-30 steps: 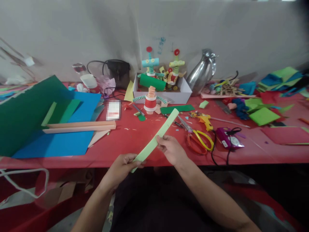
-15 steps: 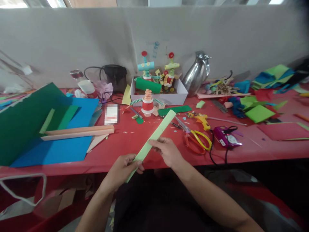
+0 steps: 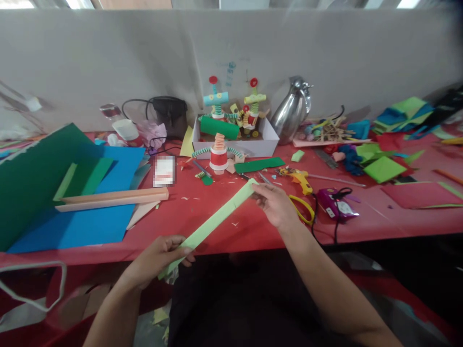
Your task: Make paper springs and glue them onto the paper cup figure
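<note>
I hold a long light green paper strip (image 3: pixel 213 221) stretched at a slant over the front edge of the red table (image 3: pixel 217 212). My left hand (image 3: pixel 159 258) pinches its near end, just below the table edge. My right hand (image 3: pixel 277 205) is closed on the far end, over the table and right above the yellow-and-orange-handled scissors (image 3: pixel 302 207). A yellow glue gun (image 3: pixel 300 178) lies just beyond my right hand.
Green and blue paper sheets (image 3: pixel 72 202) with a peach strip (image 3: pixel 112 197) lie at the left. A white box (image 3: pixel 235 140) of paper robot figures, a steel jug (image 3: pixel 291 113) and a black bag (image 3: pixel 170 113) stand at the back. Coloured paper scraps (image 3: pixel 387 166) and a purple packet (image 3: pixel 334 205) lie at the right.
My right hand slid from the strip's middle up to its far end, moving right and away. My left hand drew the near end down and left, so the strip is stretched longer.
</note>
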Tool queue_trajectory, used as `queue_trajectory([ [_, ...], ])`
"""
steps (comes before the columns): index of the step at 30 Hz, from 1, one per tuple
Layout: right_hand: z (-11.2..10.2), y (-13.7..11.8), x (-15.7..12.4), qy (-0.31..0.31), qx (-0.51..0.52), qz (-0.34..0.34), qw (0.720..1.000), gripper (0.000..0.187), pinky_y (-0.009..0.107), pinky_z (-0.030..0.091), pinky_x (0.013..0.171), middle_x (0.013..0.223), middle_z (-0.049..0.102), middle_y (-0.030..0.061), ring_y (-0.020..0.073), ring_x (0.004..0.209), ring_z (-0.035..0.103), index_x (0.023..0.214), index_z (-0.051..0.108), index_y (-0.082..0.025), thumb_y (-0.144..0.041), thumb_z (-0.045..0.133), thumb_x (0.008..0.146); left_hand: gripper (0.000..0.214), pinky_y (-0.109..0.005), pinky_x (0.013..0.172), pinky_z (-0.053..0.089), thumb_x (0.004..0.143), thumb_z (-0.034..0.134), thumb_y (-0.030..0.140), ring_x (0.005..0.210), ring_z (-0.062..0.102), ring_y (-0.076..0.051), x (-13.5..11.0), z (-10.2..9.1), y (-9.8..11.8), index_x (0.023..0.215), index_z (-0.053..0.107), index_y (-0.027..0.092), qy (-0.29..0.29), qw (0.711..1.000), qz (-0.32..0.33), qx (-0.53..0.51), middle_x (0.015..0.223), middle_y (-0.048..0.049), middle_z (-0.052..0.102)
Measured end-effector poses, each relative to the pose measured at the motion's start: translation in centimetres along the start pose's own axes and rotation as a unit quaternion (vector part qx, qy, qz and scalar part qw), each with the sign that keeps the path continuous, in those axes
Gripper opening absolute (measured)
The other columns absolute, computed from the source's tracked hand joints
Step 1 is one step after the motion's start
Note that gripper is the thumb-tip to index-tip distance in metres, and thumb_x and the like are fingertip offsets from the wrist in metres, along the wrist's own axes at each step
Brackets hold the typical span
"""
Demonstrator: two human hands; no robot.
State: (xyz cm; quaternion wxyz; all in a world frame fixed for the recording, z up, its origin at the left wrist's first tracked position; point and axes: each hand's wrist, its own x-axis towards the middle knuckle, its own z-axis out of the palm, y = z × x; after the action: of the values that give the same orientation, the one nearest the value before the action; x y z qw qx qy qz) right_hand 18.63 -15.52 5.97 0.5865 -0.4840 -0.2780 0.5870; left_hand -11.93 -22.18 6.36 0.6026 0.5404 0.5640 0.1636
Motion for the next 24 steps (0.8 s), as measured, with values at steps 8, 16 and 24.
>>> queue_trajectory([
  [8, -1.7, 2.4, 0.6, -0.039, -0.203, -0.075, 0.975, 0.044, 0.026, 0.045, 0.059, 0.068, 0.066, -0.0038, 0.0185, 0.066, 0.069, 0.103, 0.058, -0.022, -0.034, 0.078, 0.066, 0.037, -0.034, 0.075, 0.051, 0.078, 0.065, 0.045, 0.080, 0.067, -0.025, 0.8, -6.2, -1.9, 0.099, 0.068, 0.015, 0.248, 0.958, 0.017, 0.144, 0.088, -0.0098, 0.072],
  [16, -0.5, 4.1, -1.2, -0.048, -0.697, -0.296, 0.651, 0.033, 0.051, 0.041, 0.100, 0.134, 0.057, 0.0172, 0.0354, 0.126, 0.049, 0.119, 0.066, -0.019, -0.022, 0.052, 0.089, 0.049, -0.046, 0.113, 0.034, 0.095, 0.045, 0.039, 0.142, 0.035, -0.028, 3.9, 3.9, -2.0, 0.137, 0.052, 0.016, 0.294, 0.804, 0.236, 0.460, 0.149, -0.0124, 0.046],
  [24, 1.6, 6.1, -3.2, -0.215, -0.713, -0.305, 0.594, 0.040, 0.049, 0.031, 0.112, 0.146, 0.051, 0.0051, 0.0276, 0.137, 0.043, 0.138, 0.054, -0.025, -0.028, 0.040, 0.100, 0.045, -0.044, 0.118, 0.028, 0.098, 0.040, 0.036, 0.138, 0.042, -0.023, 5.0, 4.6, -2.6, 0.139, 0.051, 0.020, 0.260, 0.803, 0.269, 0.464, 0.147, -0.0071, 0.048],
])
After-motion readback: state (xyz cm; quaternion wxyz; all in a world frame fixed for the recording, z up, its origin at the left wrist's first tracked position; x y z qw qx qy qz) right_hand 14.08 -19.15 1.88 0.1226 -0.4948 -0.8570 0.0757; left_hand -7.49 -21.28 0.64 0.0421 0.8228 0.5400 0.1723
